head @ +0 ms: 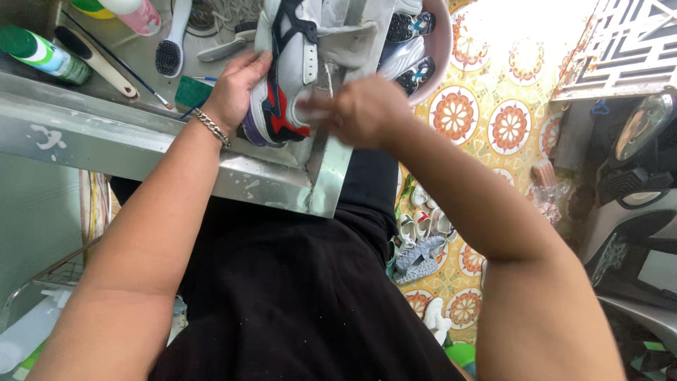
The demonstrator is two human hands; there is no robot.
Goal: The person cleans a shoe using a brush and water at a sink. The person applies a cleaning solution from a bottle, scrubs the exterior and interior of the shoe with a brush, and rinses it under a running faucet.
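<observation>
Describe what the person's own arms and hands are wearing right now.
Both forearms are bare, with no sleeves or gloves showing. The left hand has a silver chain-link bracelet around its wrist. The right hand shows no jewellery, though it is slightly blurred. A black garment covers the torso below.

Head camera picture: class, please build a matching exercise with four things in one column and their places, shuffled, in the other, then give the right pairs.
Things:
1. sneaker
2. green-capped bottle
3. scrub brush
4. pairs of small shoes

Places:
A. on the patterned floor
B. between the left hand and right hand
C. top left edge of the metal table
D. on the table, bristles down, left of the sneaker

Pairs: 1-B, 2-C, 3-D, 4-A
</observation>
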